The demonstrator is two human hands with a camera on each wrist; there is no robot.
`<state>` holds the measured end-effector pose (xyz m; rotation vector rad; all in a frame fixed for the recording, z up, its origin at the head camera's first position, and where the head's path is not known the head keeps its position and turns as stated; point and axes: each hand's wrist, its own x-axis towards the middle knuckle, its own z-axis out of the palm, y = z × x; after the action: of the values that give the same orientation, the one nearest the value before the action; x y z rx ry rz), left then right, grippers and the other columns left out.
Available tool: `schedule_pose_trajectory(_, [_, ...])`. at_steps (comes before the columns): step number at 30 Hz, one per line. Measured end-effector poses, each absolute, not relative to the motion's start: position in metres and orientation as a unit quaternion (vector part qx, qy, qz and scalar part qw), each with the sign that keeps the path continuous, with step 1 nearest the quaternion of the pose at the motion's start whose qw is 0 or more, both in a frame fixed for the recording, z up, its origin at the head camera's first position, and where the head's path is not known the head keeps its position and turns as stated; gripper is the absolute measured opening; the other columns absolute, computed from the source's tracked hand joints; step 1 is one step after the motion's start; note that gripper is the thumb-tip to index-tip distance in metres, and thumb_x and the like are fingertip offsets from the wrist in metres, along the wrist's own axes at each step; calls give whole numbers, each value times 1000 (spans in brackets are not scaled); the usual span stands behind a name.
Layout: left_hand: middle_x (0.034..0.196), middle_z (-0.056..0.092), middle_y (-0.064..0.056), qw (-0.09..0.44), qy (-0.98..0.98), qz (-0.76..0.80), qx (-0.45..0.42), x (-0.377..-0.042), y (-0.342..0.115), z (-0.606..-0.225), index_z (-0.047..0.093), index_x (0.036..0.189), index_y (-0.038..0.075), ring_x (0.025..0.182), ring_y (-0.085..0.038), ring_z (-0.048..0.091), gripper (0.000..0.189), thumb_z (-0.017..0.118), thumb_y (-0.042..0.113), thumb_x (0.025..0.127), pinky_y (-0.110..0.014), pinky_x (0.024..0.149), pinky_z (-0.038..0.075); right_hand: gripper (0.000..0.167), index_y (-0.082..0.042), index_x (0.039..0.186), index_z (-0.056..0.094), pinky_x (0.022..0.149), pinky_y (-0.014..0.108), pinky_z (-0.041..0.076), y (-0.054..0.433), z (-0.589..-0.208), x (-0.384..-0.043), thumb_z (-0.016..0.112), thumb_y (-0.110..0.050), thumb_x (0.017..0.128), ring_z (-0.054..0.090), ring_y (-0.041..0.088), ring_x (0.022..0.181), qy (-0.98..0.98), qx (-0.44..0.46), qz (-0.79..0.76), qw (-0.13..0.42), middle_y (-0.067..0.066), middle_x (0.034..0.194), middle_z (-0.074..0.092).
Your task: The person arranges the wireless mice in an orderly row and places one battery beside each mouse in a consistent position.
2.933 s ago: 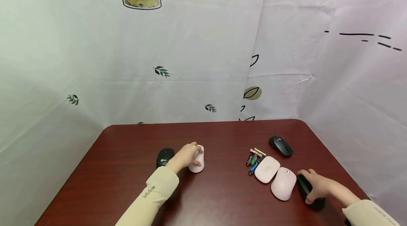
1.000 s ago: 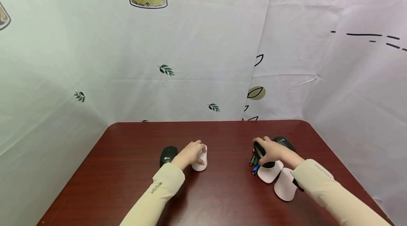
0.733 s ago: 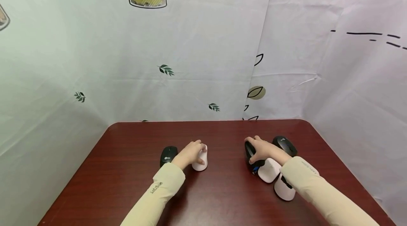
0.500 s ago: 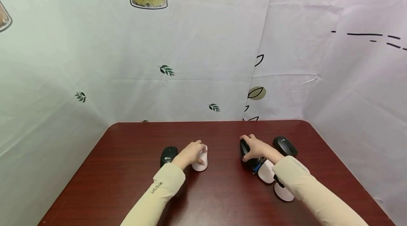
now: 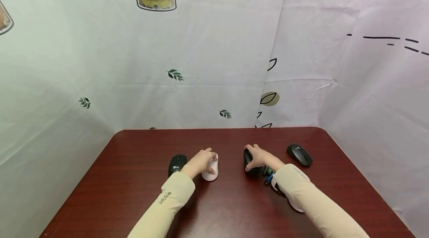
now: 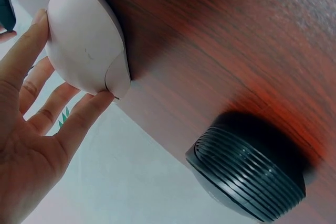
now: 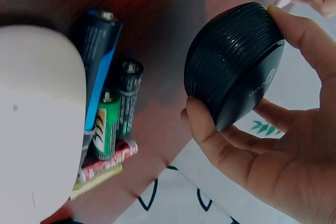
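1. Between the batteries and the left hand, the ribbed-sided black mouse now stands, having been carried leftward from the right part of the surface past the pair of white mice.
2. That shift, I judge, takes it out of the right-hand cluster and nearer the white computer mouse, though the two remain apart.
3. Around its sides, the right hand grasps the black mouse with thumb and fingers; whether its base touches the surface I cannot tell.
4. The right forearm reaches inward, its sleeve covering much of the white pair.
5. With fingers bent over it, the left hand grips the white computer mouse, right beside another black mouse; this hand has stayed put.
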<state>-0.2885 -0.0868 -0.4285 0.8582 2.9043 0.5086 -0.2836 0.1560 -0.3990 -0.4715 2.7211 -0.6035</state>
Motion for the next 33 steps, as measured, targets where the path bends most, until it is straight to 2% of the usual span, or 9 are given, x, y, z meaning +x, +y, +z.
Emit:
schedule_pose_trajectory(9, [91, 52, -7, 31, 944, 170, 281, -287, -88, -430, 61, 88, 7, 84, -28, 52, 33, 85, 15, 66, -39, 77, 47, 76, -2, 136, 39, 77, 45, 45, 141, -409, -287, 78, -13, 73, 52, 32, 94, 955, -140, -201, 165, 24, 127, 40])
schedule_pose_trajectory(16, [92, 53, -7, 31, 946, 163, 279, -289, -89, -430, 61, 90, 7, 86, -27, 52, 34, 84, 16, 67, -38, 77, 47, 76, -3, 135, 41, 80, 47, 46, 127, -412, -290, 80, -15, 71, 53, 32, 95, 962, -125, -174, 168, 22, 123, 42])
schedule_pose_trajectory(33, [93, 52, -7, 37, 946, 180, 268, -290, -89, -431, 60, 90, 7, 86, -29, 50, 33, 84, 15, 68, -40, 77, 47, 81, -3, 141, 36, 87, 50, 45, 112, -418, -295, 80, -18, 74, 52, 38, 107, 964, -85, -155, 200, 26, 138, 34])
